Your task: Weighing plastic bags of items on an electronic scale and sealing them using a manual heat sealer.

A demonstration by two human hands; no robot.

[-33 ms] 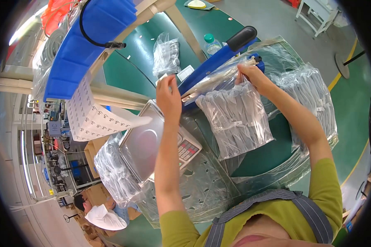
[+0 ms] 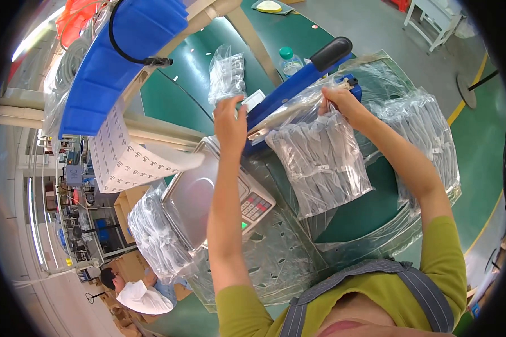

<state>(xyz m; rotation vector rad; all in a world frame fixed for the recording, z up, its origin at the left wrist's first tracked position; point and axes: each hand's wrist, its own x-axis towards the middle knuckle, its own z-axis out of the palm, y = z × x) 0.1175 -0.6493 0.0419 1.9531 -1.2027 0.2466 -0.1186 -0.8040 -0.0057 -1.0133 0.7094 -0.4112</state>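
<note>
My right hand (image 2: 343,104) is closed on the upper edge of a clear plastic bag (image 2: 323,168) packed with grey bundled pieces. The bag's mouth lies along a blue hand-lever bag sealer (image 2: 289,90), whose black-handled arm is raised. Beside the sealer's left end is my left hand (image 2: 229,121), thumb and fingers apart, and nothing shows in it. A small white square pad (image 2: 255,99) lies right by those fingers. Under my left forearm stands a weighing scale (image 2: 188,196) with a steel pan and a keypad.
Filled clear bags lie at the right (image 2: 427,140), left of the scale (image 2: 157,233) and at the back (image 2: 227,76). A bottle with a green cap (image 2: 289,62) stands behind the sealer. A printed paper sheet (image 2: 132,163) hangs below a blue bin (image 2: 118,62). A seated person (image 2: 143,295) is at lower left.
My left hand has opened from a pinch on a small white piece and shifted slightly. The right hand and bag are nearly unmoved.
</note>
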